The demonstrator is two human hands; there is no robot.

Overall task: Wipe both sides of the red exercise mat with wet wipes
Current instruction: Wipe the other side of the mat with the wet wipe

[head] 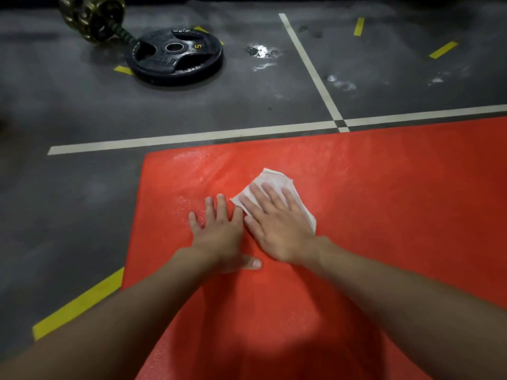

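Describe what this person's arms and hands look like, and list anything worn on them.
The left hand and right hand are bare: no gloves, and no rings show on the visible fingers. The left forearm and right forearm are uncovered as far as the frame reaches, with no sleeve, watch or wristband in view. The nails that show look short and unpainted.

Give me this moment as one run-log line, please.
step: wiping upward face | right hand: flat on wet wipe on red mat | left hand: flat on mat beside it | weight plate: on floor beyond
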